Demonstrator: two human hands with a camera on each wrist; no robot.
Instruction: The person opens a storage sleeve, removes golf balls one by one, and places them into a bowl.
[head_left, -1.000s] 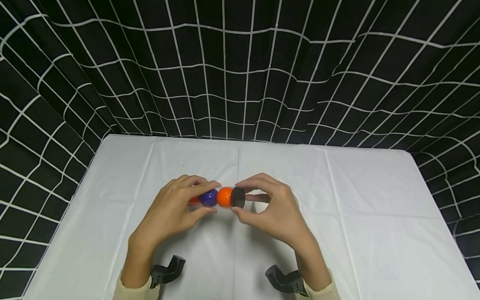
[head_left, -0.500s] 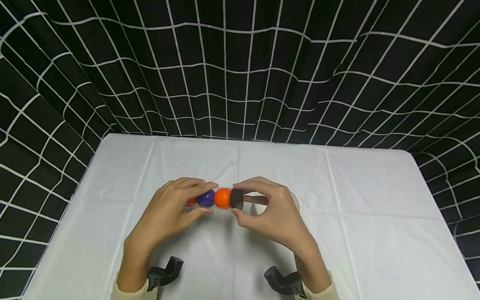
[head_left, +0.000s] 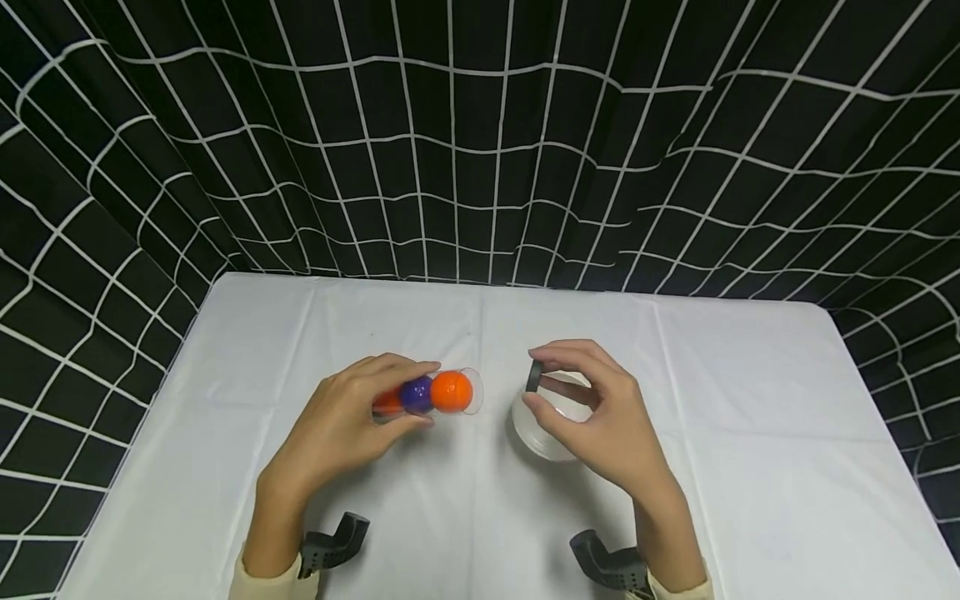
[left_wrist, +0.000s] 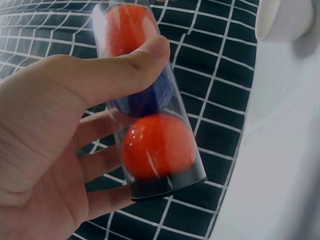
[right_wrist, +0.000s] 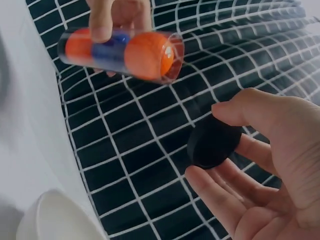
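Note:
My left hand [head_left: 352, 412] grips a clear tube [left_wrist: 182, 125] with a black base [left_wrist: 167, 187]. Inside it, a blue ball [left_wrist: 150, 97] sits between two orange balls, one orange ball [head_left: 452, 392] lying near the uncapped end. The tube is held on its side above the table, its open mouth facing right in the head view. My right hand [head_left: 600, 408] pinches a round black cap [right_wrist: 214, 142] by its edge between thumb and fingers, apart from the tube. Under that hand in the head view is a white bowl [head_left: 543, 442], partly hidden by the fingers.
A white cloth covers the table [head_left: 750, 417]. Black curtains with a white grid [head_left: 465, 150] rise behind the table and on both sides. Each wrist carries a dark camera mount, the left mount [head_left: 335, 542] and the right mount [head_left: 609, 562].
The black cap has come off the tube's end, and my right hand has carried it to the right. More of the white bowl now shows. My left hand stays nearly where it was.

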